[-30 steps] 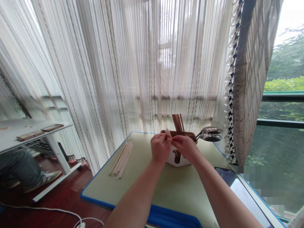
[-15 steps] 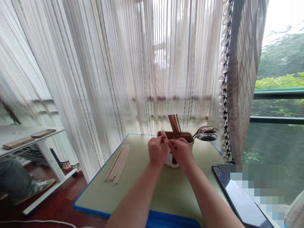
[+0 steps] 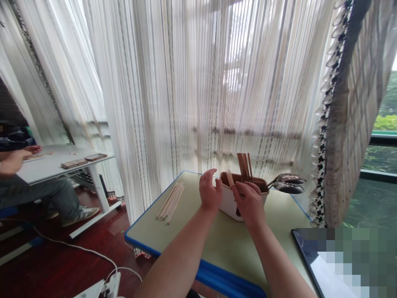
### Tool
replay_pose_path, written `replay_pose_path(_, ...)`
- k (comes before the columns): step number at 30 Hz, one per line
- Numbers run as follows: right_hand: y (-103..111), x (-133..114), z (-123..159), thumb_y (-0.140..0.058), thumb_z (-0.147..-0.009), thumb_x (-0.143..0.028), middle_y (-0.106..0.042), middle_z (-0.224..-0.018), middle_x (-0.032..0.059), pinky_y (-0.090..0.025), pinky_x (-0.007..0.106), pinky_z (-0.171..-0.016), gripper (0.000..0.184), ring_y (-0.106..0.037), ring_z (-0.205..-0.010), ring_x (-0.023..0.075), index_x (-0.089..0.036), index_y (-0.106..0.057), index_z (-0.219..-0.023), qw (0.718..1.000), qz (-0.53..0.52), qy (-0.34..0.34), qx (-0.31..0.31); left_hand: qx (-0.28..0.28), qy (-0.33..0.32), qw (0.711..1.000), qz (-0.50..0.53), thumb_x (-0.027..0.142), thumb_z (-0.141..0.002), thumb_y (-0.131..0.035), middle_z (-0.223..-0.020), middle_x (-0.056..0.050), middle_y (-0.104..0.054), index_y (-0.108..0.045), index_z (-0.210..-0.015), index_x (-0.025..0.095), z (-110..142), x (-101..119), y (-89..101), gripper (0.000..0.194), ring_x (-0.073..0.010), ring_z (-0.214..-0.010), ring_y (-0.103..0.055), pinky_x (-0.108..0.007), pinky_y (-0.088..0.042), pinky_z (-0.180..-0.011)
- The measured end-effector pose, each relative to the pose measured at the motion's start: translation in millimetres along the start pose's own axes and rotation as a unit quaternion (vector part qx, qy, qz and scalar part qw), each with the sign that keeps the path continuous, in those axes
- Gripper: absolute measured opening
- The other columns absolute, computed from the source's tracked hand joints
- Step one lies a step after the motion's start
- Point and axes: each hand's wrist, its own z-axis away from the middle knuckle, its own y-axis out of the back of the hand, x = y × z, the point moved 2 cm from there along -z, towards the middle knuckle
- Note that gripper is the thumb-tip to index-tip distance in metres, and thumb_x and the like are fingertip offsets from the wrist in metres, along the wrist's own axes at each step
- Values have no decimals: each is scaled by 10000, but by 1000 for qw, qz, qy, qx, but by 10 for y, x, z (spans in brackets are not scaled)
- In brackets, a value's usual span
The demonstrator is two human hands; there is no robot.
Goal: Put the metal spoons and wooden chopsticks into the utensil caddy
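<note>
My right hand (image 3: 249,203) pinches the lower part of light wooden chopsticks (image 3: 230,178), whose tips rise above its fingers; how many there are I cannot tell. Just left of it, my left hand (image 3: 211,191) is held up with its fingers apart and nothing in it. Behind both hands stands a white utensil holder (image 3: 227,203) with a brown rim, partly covered by the right hand. Several dark brown chopsticks (image 3: 245,165) stand upright in it, and two metal ladles or skimmers (image 3: 288,184) lean out to the right. A bundle of pale chopsticks (image 3: 172,203) lies on the left of the table.
The pale green table (image 3: 182,252) has a blue edge. A dark-framed tablet or large phone (image 3: 313,258) lies at its right side. Curtains (image 3: 173,103) hang behind. To the left, another person's arm (image 3: 14,161) rests at a white table (image 3: 52,169); a cable (image 3: 83,248) crosses the floor.
My left hand has let go and moved slightly left of the right hand, its fingers spreading. The right hand keeps the light chopsticks. The view has swung left, bringing another person's arm into sight.
</note>
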Motion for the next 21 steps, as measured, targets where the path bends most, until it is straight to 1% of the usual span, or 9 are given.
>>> replay_pose_path(2, 64, -126, 37, -524, -835, -273, -647, -1102, 110, -392, 403, -975, 299, -487, -1111, 248, -154, -624, -1091, 1000, -1, 18, 23, -15, 37, 999, -28, 84, -748, -442, -1110, -97, -597, -570, -1083, 154, -77, -176, 138, 365, -176, -903, -576, -327, -468, -833)
replay_pose_path(4, 96, -289, 103, -517, -830, -243, -600, -1188, 105, -360, 433, -1001, 307, -465, -1155, 256, -188, -603, -1120, 998, -14, 52, 12, -54, 78, 991, -90, 105, -754, -456, -1085, -103, -597, -581, -1076, 146, -127, -431, 297, 348, -182, -868, -580, -324, -466, -820)
replay_pose_path(7, 7, -535, 254, -506, -822, -202, -615, -1146, 83, -378, 419, -982, 287, -491, -1126, 243, -224, -608, -1090, 988, -73, 121, -68, -161, 137, 960, -185, 145, -771, -477, -1063, -118, -611, -607, -1061, 137, -125, -865, 515, 318, -207, -908, -585, -331, -446, -856)
replay_pose_path(10, -232, -682, 423, -468, -824, -164, -620, -1102, 84, -418, 402, -939, 304, -520, -1069, 229, -215, -593, -1097, 961, -139, 152, -183, -273, 169, 918, -234, 153, -779, -492, -1117, -138, -601, -594, -1107, 130, -62, -1185, 640, 345, -223, -1008, -567, -317, -412, -910)
replay_pose_path(12, -408, -689, 519, -449, -818, -141, -617, -1087, 90, -441, 390, -913, 311, -535, -1039, 221, -203, -594, -1086, 943, -174, 135, -251, -315, 177, 899, -248, 123, -770, -502, -1114, -143, -603, -610, -1081, 141, -15, -1290, 657, 330, -231, -1030, -564, -320, -403, -918)
replay_pose_path(15, -598, -589, 610, -458, -801, -130, -614, -1077, 96, -450, 369, -907, 281, -547, -1028, 212, -189, -621, -1021, 924, -197, 82, -317, -332, 191, 885, -264, 58, -764, -479, -1036, -175, -624, -650, -957, 116, 48, -1341, 609, 264, -261, -997, -581, -370, -412, -891)
replay_pose_path(18, -673, -462, 632, -467, -798, -140, -616, -1070, 101, -437, 365, -922, 266, -556, -1025, 213, -178, -633, -1002, 920, -189, 23, -343, -343, 205, 875, -271, 43, -771, -465, -907, -191, -649, -670, -871, 89, 112, -1353, 533, 233, -276, -926, -607, -399, -430, -849)
replay_pose_path(19, -680, -436, 630, -466, -800, -145, -617, -1067, 101, -433, 365, -925, 266, -558, -1020, 214, -175, -633, -1004, 919, -186, 8, -347, -345, 203, 877, -267, 51, -774, -470, -896, -185, -655, -674, -884, 95, 132, -1355, 513, 236, -272, -919, -610, -394, -433, -847)
replay_pose_path(21, -684, -418, 626, -463, -801, -148, -620, -1057, 100, -431, 363, -923, 262, -563, -1006, 213, -175, -636, -997, 916, -186, -8, -354, -347, 187, 883, -254, 76, -776, -492, -950, -171, -660, -673, -951, 122, 168, -1360, 489, 256, -261, -946, -605, -374, -429, -867)
